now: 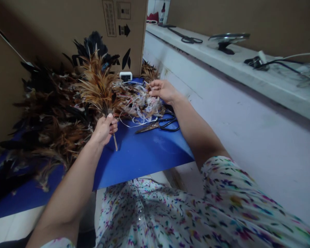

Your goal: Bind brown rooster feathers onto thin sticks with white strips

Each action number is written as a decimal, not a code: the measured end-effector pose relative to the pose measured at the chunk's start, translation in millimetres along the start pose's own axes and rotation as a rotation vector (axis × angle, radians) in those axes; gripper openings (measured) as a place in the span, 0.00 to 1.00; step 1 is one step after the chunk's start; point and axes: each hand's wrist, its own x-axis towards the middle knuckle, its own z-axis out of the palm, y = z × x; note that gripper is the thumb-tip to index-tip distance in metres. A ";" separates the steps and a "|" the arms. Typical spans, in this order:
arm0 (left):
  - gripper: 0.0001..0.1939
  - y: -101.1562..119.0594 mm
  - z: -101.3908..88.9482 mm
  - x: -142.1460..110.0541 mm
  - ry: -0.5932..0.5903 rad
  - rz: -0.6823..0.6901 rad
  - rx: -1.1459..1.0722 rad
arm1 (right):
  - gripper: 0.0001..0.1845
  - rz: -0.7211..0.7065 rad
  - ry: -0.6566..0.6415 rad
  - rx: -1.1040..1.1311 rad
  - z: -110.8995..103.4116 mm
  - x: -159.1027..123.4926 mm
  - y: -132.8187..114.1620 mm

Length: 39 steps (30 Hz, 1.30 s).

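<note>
My left hand (104, 128) is closed round the thin stick of a feather bunch (96, 86), brown and tan feathers fanning upward; the stick's end pokes out below my fist. My right hand (163, 90) reaches forward into a tangle of whitish string (142, 105) mixed with feathers, fingers curled and pinching at it. Dark scissors (160, 124) lie on the blue sheet (144, 155) just beneath my right forearm.
A large heap of black and brown feathers (46, 117) covers the sheet's left side. A cardboard box (80, 31) stands behind, a small white device (125, 76) at its foot. At right, a white ledge (222, 65) carries scissors (188, 38), a dish and cables.
</note>
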 end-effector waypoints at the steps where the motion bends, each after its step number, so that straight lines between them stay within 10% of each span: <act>1: 0.13 -0.1 -0.1 -0.1 -0.002 0.004 0.002 | 0.11 -0.010 0.007 -0.006 0.8 -1.8 2.6; 9: 0.13 -0.8 -1.3 1.0 -0.021 -0.009 0.017 | 0.18 -0.123 0.023 0.007 8.5 -9.5 35.2; 17: 0.14 -1.9 -1.5 1.1 -0.009 -0.019 0.013 | 0.15 -0.219 0.175 -0.547 -5.6 -32.6 28.6; 39: 0.13 -1.1 -0.3 2.3 0.010 -0.022 0.019 | 0.12 -0.251 -0.008 -0.944 40.1 -30.5 43.1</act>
